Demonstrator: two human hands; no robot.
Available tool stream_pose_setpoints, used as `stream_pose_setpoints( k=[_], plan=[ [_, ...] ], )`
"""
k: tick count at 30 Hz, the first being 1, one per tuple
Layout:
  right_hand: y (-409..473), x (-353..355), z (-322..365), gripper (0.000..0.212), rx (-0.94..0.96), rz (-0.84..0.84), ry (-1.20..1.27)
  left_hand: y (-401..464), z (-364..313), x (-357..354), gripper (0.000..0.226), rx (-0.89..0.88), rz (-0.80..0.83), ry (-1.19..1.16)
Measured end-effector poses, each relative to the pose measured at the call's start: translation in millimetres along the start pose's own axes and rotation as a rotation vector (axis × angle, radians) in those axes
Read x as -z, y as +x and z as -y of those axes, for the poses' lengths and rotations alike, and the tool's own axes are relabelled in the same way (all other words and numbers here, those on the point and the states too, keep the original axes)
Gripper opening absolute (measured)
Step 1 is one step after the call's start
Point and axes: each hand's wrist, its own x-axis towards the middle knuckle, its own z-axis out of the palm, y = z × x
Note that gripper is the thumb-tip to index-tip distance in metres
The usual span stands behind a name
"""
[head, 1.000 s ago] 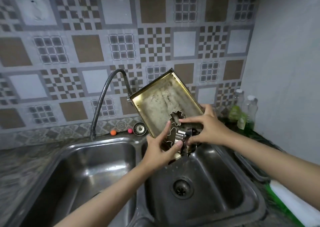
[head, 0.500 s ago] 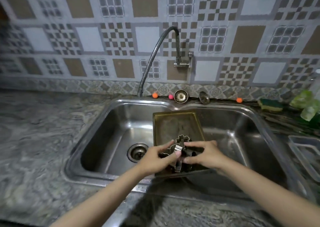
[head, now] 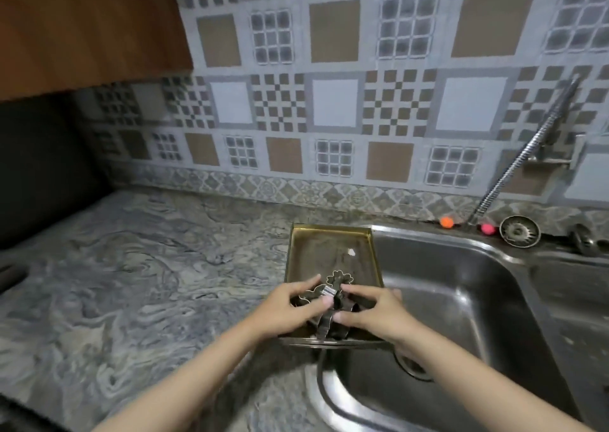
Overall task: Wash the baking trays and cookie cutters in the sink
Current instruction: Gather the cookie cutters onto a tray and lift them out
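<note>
Hands low over the tray's near end, right at the join of counter and sink! The baking tray is a shallow brass-coloured pan, its far end over the marbled counter just left of the steel sink, its near edge jutting over the basin's rim. Whether it rests on the counter or is carried, I cannot tell. Likely reason for that spot: everything stays within reach of the basin while the small pieces get sorted.

And what a cluster! The cookie cutters, thin metal outlines with a flower shape on top, sit bunched at the tray's near end. The left hand comes in from the left, fingers curled round the pile, thumb across the front. The right hand mirrors it, fingers pinching the metal strips. So each grip is closed on the cutters, pressing them together between the two hands, probably to stop them sliding about on the tray.

The cutters lie directly between the palms, touching both sets of fingers, with the tray floor underneath. The tray's far half is bare but for a pale speck and dull staining.

Off to the right, the coiled flexible faucet hangs over the basin, no water visible. Washing itself not yet begun, by my reckoning.
</note>
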Motion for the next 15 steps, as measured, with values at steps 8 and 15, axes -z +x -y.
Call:
stream_pose_setpoints(
  k=[8,15],
  plan=[
    [127,-56,51,0.076,-0.105,-0.133,0.147,120,39,112,0.091,-0.020,0.129,0.115],
    [198,-56,54,0.069,-0.188,-0.255,0.108,198,61,119,0.075,-0.049,0.168,0.045]
  ],
)
